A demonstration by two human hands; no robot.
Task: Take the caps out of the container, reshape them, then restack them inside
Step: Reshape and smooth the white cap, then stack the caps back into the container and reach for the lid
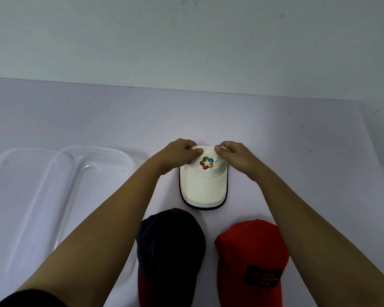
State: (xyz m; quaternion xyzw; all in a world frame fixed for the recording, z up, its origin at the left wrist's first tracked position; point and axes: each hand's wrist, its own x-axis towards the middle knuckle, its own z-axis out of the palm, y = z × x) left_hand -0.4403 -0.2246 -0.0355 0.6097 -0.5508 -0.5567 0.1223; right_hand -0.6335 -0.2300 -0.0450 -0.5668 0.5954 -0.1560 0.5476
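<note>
Red cap [251, 260] and navy cap [171, 251] lie nearest, side by side on the lilac table [297, 140]; the red one bears a black patch whose writing is too blurred to read. Beyond them the cream cap [203, 185] lies lengthwise, near to far, its dark-edged brim towards the person and a multicoloured emblem on the front. Left hand [180, 154] and right hand [233, 156] pinch its crown at the far end. A clear plastic container [53, 196] sits at left.
</note>
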